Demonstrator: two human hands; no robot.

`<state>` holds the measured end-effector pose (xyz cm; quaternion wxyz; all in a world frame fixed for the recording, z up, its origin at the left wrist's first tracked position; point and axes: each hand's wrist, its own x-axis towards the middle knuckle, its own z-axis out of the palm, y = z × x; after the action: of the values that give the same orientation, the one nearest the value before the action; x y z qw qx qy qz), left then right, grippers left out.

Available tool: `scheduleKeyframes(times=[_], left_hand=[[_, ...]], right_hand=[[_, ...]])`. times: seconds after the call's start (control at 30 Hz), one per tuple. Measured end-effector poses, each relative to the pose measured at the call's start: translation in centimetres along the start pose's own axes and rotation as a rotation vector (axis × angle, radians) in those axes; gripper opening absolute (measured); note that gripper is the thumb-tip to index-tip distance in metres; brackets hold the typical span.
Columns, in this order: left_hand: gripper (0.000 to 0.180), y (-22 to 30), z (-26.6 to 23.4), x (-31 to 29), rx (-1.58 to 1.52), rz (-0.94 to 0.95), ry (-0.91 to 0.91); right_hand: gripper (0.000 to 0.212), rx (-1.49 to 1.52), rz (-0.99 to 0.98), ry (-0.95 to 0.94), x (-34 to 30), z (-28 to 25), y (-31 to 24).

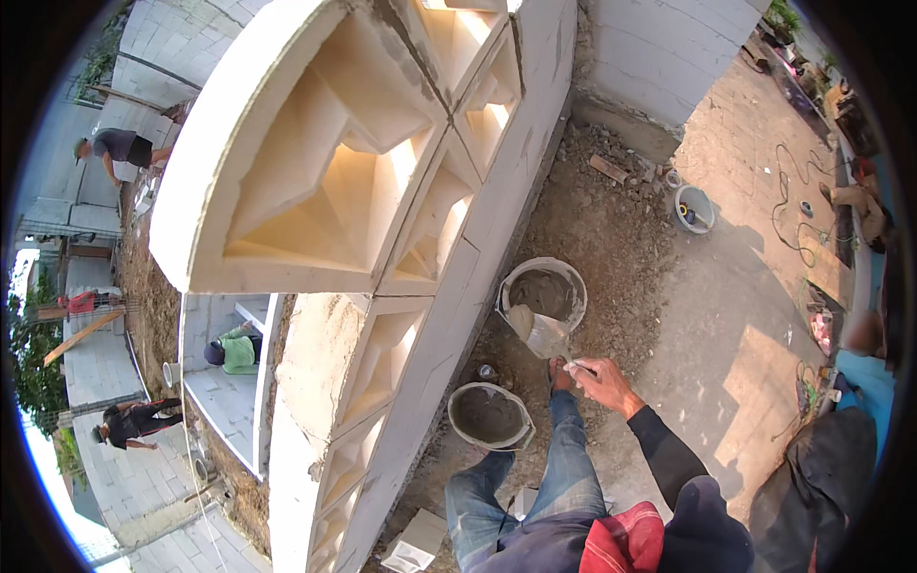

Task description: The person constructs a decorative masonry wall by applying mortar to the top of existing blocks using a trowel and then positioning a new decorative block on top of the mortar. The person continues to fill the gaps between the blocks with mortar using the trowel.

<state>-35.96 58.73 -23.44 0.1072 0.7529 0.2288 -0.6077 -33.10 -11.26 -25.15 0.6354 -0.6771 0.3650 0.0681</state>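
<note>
My right hand (608, 384) is closed around the handle of a trowel (549, 338). A lump of grey mortar sits on the blade's tip, at the near rim of a white bucket (577, 274). Inside that bucket lies wet grey mortar (537, 286). A second bucket of mortar (486, 415) stands on the ground nearer my feet, with a wire handle at its side. To the left rises a wall of cream decorative vent blocks (444, 224) with recessed angular openings. My left hand is out of the picture.
A loose vent block (416, 543) lies at the wall's foot. Rubble and a brick piece (608, 169) lie ahead. At right are a pale bucket (694, 208), a cable (785, 196) and another person in blue (864, 387). Several people work beyond the wall, one in green (239, 353).
</note>
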Motion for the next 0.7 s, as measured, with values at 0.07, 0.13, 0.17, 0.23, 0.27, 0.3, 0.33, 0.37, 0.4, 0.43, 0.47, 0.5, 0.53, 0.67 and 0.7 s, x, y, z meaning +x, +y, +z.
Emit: scheduleKeyframes(times=[0.07,0.13,0.17,0.23,0.27,0.3,0.33,0.37,0.4,0.43,0.47,0.5,0.53,0.67,0.7], left_hand=[[0.047,0.4,-0.8,2.7,0.073,0.104,0.045],[0.045,0.2,-1.7,5.0,0.205,0.208,0.114],[0.045,-0.1,-2.0,6.2,0.294,0.261,0.158],[0.043,-0.9,-4.1,8.0,0.656,0.396,0.257],[0.043,-1.0,-4.6,9.2,0.804,0.47,0.311],[0.043,-0.8,-4.9,10.3,0.847,0.556,0.368],[0.039,-1.4,-5.1,10.4,0.459,0.601,0.348],[0.036,-1.5,-4.8,10.8,-0.004,0.686,0.293],[0.034,-1.4,-4.7,11.1,-0.382,0.777,0.238],[0.033,-1.3,-4.3,10.4,-0.511,0.615,0.196],[0.033,0.0,-4.6,10.4,-0.636,0.47,0.163],[0.023,-0.6,-4.8,10.5,-0.688,0.46,0.078],[0.019,-2.0,-5.3,12.5,-0.418,0.589,0.212],[0.028,-2.0,-4.4,10.1,0.539,0.813,0.727],[0.031,-2.3,-4.1,10.1,0.461,0.799,0.773]], right_hand=[[0.036,-0.005,-0.081,0.024,-4.1,1.6,-3.7],[0.037,0.095,-0.028,0.001,-7.5,4.2,-6.5],[0.037,0.026,-0.111,0.008,-9.1,5.4,-8.3],[0.036,0.037,-0.152,0.036,-12.6,7.2,-11.6],[0.036,0.063,-0.158,0.037,-14.3,8.2,-12.7],[0.036,0.086,-0.164,0.041,-15.4,8.9,-13.9],[0.036,0.16,-0.135,-0.001,-16.4,10.2,-15.2],[0.036,0.167,-0.158,0.001,-17.1,11.1,-16.6],[0.036,0.176,-0.169,0.001,-17.6,11.8,-17.7],[0.036,0.181,-0.166,-0.028,-18.2,12.7,-18.4],[0.035,0.144,-0.216,0.019,-18.6,13.0,-19.7],[0.035,0.114,-0.266,0.038,-18.7,13.5,-20.7],[0.034,0.103,-0.294,0.066,-18.7,13.8,-21.9],[0.032,-0.4,-0.667,0.367,-14.7,16.0,-24.5],[0.032,-0.481,-0.781,0.436,-13.4,16.5,-25.1]])
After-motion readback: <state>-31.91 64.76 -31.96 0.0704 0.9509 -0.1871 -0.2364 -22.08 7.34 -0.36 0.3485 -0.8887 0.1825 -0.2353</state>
